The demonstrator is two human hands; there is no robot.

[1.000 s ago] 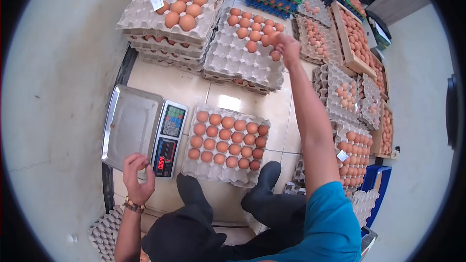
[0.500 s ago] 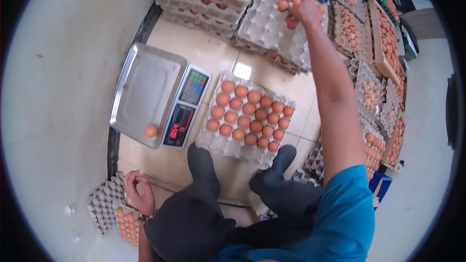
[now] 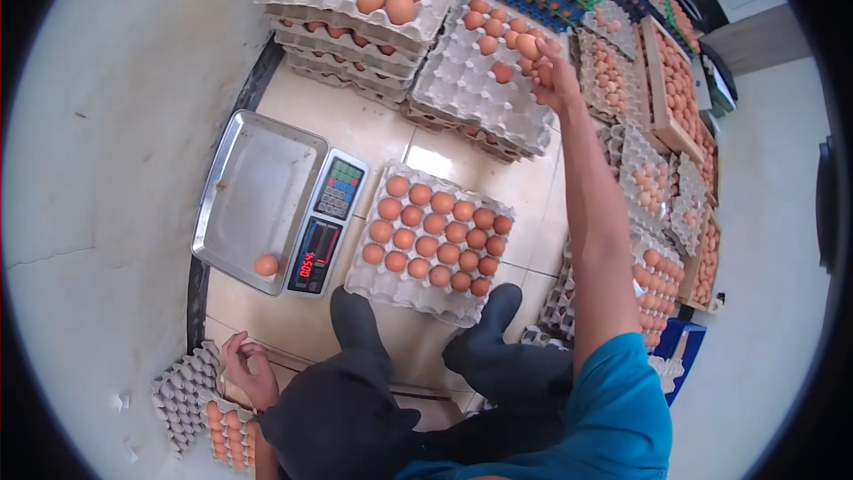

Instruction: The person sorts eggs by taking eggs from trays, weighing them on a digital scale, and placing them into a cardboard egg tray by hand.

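My right hand is over the upper egg tray of a stack at the back, its fingers around a light brown egg. Close by, a darker egg sits in that tray, apart from the group of eggs at its far end. Low on the left, my left hand holds nothing, its fingers loosely bent and apart. A carton tray of brown eggs lies on the floor before my boots, its nearest row of cups bare. One egg rests on the scale's metal pan.
The scale's display glows red. Another tray stack with a paper label stands at the back left. Along the right are wooden crates and more egg trays. Trays stand beside my left hand.
My right hand has moved off the darker egg, which stays in the tray, and now has a lighter egg in its fingers. The view has shifted slightly. My left hand keeps its pose.
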